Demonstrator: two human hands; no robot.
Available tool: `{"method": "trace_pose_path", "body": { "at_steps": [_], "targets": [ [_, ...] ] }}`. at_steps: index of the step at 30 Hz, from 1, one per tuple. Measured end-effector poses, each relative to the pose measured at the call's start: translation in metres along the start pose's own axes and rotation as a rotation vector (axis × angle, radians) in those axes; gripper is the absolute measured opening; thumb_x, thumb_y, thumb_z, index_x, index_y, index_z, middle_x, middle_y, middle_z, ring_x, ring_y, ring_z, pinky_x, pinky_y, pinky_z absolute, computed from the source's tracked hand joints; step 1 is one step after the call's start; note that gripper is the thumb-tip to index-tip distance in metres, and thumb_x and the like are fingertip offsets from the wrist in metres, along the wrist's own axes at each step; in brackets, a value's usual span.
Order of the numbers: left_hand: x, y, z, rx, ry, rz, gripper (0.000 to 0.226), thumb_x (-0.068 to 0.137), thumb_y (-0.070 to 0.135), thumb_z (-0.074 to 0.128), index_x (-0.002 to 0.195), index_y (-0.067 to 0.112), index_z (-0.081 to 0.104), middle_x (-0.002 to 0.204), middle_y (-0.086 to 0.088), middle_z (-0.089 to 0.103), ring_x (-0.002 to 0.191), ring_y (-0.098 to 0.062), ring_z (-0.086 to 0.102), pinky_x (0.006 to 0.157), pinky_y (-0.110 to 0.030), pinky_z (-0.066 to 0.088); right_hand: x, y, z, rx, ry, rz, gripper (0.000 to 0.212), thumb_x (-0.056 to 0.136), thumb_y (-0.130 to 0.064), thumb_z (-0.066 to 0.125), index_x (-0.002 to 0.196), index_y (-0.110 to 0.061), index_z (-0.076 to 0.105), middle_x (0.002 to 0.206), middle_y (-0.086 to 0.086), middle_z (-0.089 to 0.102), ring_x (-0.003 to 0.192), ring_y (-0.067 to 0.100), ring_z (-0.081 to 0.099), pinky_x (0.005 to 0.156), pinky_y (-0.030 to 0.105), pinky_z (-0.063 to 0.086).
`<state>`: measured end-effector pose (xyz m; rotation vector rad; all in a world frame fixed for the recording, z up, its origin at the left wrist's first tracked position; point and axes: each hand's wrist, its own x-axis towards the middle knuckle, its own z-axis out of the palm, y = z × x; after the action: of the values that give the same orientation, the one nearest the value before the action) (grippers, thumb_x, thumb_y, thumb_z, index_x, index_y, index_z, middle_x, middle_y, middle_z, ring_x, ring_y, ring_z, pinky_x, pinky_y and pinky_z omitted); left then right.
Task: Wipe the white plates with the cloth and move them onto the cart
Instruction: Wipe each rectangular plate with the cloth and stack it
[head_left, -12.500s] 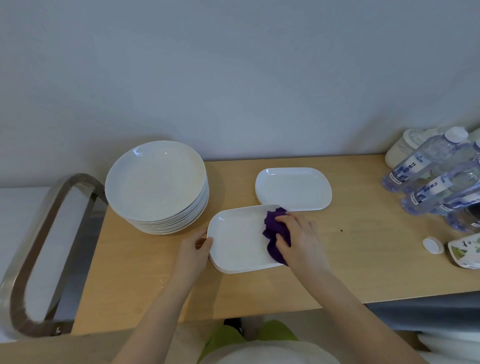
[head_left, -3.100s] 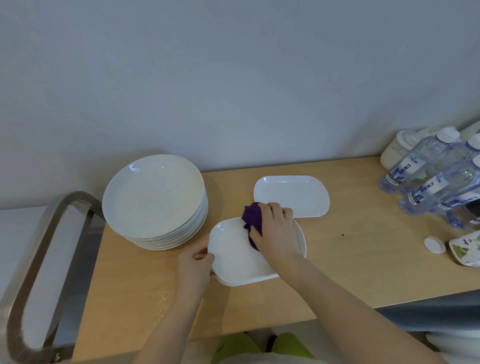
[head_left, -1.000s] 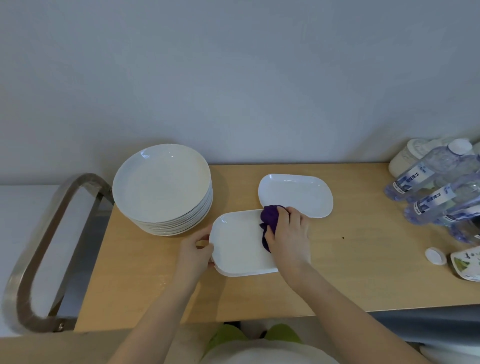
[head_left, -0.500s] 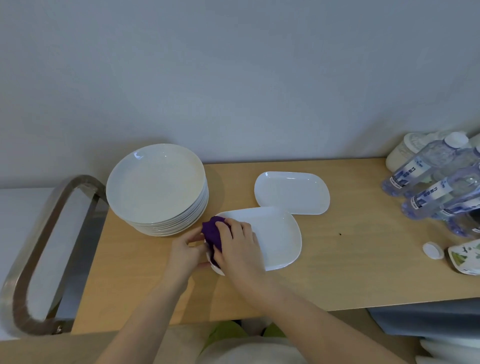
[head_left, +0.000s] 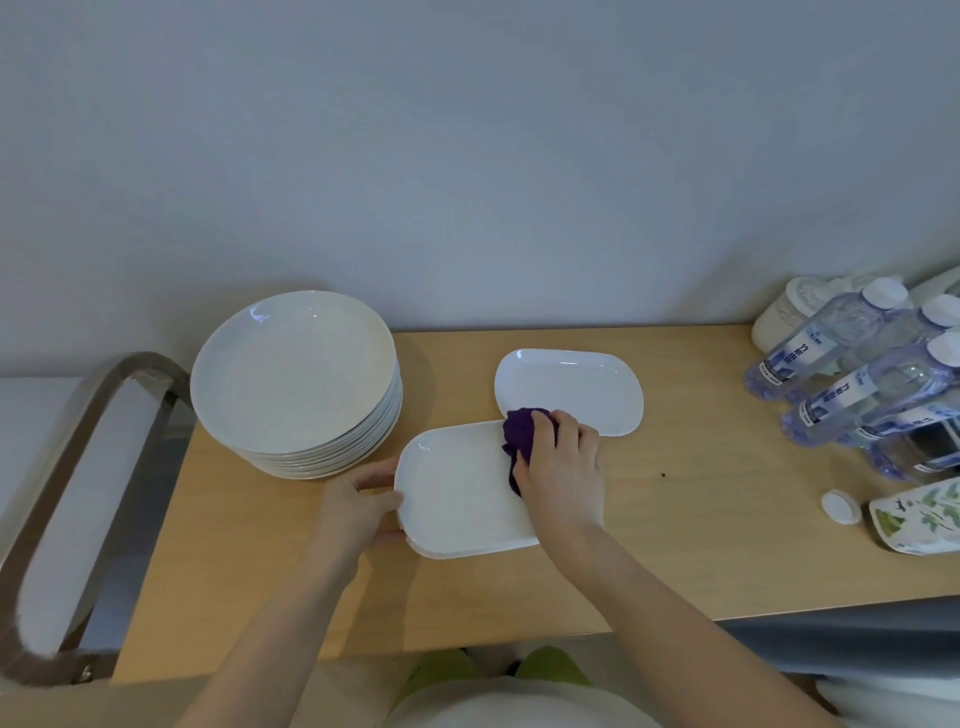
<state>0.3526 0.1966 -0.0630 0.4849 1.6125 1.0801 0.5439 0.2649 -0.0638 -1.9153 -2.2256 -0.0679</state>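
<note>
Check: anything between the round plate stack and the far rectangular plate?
Head view: no, only bare wooden table between the stack and the far plate.

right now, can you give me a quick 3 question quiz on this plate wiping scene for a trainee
1. True or false: the right hand presses the purple cloth on the near rectangular plate.
2. What does the left hand hold?
A. the stack of round plates
B. the left edge of the near rectangular plate
C. a water bottle
3. Fill in: the loose white bottle cap lies on the wooden table to the ____ of the plates.

Key
1. True.
2. B.
3. Right, near the bottles; the second rectangular plate lies behind the wiped one.
</note>
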Motion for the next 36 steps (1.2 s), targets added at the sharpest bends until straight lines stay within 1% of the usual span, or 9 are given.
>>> {"method": "trace_pose_path", "body": {
  "at_steps": [2, 5, 8, 13, 16, 23, 29, 33, 36],
  "targets": [
    [0.000, 0.001, 0.000, 0.005, -0.004, 0.006, 0.043, 0.077, -0.012, 0.057, 0.090, 0.025, 0.075, 0.088, 0.008, 0.073, 0.074, -0.010, 0.070, 0.050, -0.030, 0.056, 0.005, -0.013, 0.002, 0.059, -0.055, 0.044, 0.042, 0.070, -0.023, 0.078, 0.107, -0.006, 0.067, 0.107, 0.011, 0.065, 0.086, 0.035, 0.061, 0.069, 0.037, 0.051],
    [-0.001, 0.002, 0.001, 0.009, -0.010, 0.013, 0.043, 0.077, -0.013, 0.058, 0.090, 0.024, 0.074, 0.088, 0.009, 0.073, 0.075, -0.008, 0.070, 0.051, -0.030, 0.056, 0.010, -0.029, 0.011, 0.102, -0.183, 0.002, 0.044, 0.090, -0.032, 0.052, 0.130, -0.013, 0.048, 0.135, 0.005, 0.046, 0.111, 0.033, 0.046, 0.091, 0.037, 0.040],
    [-0.001, 0.003, 0.001, 0.011, -0.013, 0.005, 0.041, 0.078, -0.012, 0.059, 0.090, 0.024, 0.074, 0.087, 0.009, 0.074, 0.073, -0.007, 0.070, 0.051, -0.030, 0.056, 0.008, -0.045, 0.018, 0.148, -0.224, -0.126, 0.045, 0.092, -0.037, 0.046, 0.134, -0.019, 0.041, 0.140, -0.001, 0.039, 0.117, 0.028, 0.038, 0.089, 0.035, 0.036],
    [-0.002, 0.004, 0.003, 0.008, 0.019, -0.010, 0.038, 0.080, -0.011, 0.060, 0.094, 0.021, 0.072, 0.090, 0.000, 0.073, 0.079, -0.016, 0.070, 0.051, -0.029, 0.055, 0.002, -0.072, 0.016, 0.212, -0.237, -0.368, 0.043, 0.089, -0.037, 0.053, 0.128, -0.020, 0.047, 0.135, -0.001, 0.045, 0.115, 0.028, 0.041, 0.087, 0.038, 0.039],
    [-0.002, 0.003, 0.006, 0.010, 0.032, -0.005, 0.037, 0.080, -0.012, 0.059, 0.089, 0.021, 0.072, 0.088, 0.000, 0.072, 0.083, -0.019, 0.069, 0.050, -0.028, 0.055, 0.009, -0.068, 0.010, 0.176, -0.241, -0.407, 0.041, 0.090, -0.034, 0.053, 0.128, -0.020, 0.048, 0.133, 0.000, 0.047, 0.113, 0.029, 0.043, 0.085, 0.037, 0.041],
    [-0.004, 0.002, 0.008, 0.064, 0.051, 0.009, 0.039, 0.079, -0.011, 0.057, 0.096, 0.022, 0.067, 0.102, -0.003, 0.066, 0.089, -0.019, 0.066, 0.050, -0.029, 0.056, 0.036, -0.022, -0.009, 0.134, -0.345, -0.183, 0.038, 0.092, -0.029, 0.047, 0.126, -0.014, 0.047, 0.123, 0.005, 0.047, 0.105, 0.030, 0.042, 0.071, 0.033, 0.040],
    [-0.005, -0.001, 0.010, 0.053, 0.054, 0.018, 0.045, 0.078, -0.012, 0.050, 0.106, 0.019, 0.068, 0.104, -0.005, 0.067, 0.094, -0.023, 0.065, 0.052, -0.031, 0.057, 0.021, 0.016, -0.005, 0.121, -0.252, -0.032, 0.046, 0.096, -0.036, 0.044, 0.136, -0.014, 0.040, 0.128, 0.006, 0.045, 0.106, 0.028, 0.043, 0.089, 0.030, 0.038],
    [-0.003, -0.003, 0.010, 0.080, 0.072, 0.048, 0.046, 0.079, -0.011, 0.050, 0.108, 0.019, 0.067, 0.102, -0.005, 0.067, 0.092, -0.023, 0.066, 0.053, -0.033, 0.058, -0.010, 0.017, 0.002, 0.368, -0.121, 0.078, 0.047, 0.092, -0.027, 0.052, 0.138, -0.016, 0.043, 0.131, 0.004, 0.046, 0.110, 0.027, 0.043, 0.097, 0.027, 0.032],
    [-0.003, -0.006, 0.012, 0.115, 0.080, 0.087, 0.045, 0.078, -0.009, 0.052, 0.106, 0.023, 0.066, 0.101, -0.003, 0.066, 0.088, -0.021, 0.066, 0.055, -0.037, 0.059, -0.024, 0.017, 0.002, 0.564, -0.102, 0.124, 0.048, 0.089, -0.021, 0.058, 0.136, -0.018, 0.047, 0.129, 0.000, 0.049, 0.111, 0.024, 0.042, 0.093, 0.023, 0.032]
  ]
}}
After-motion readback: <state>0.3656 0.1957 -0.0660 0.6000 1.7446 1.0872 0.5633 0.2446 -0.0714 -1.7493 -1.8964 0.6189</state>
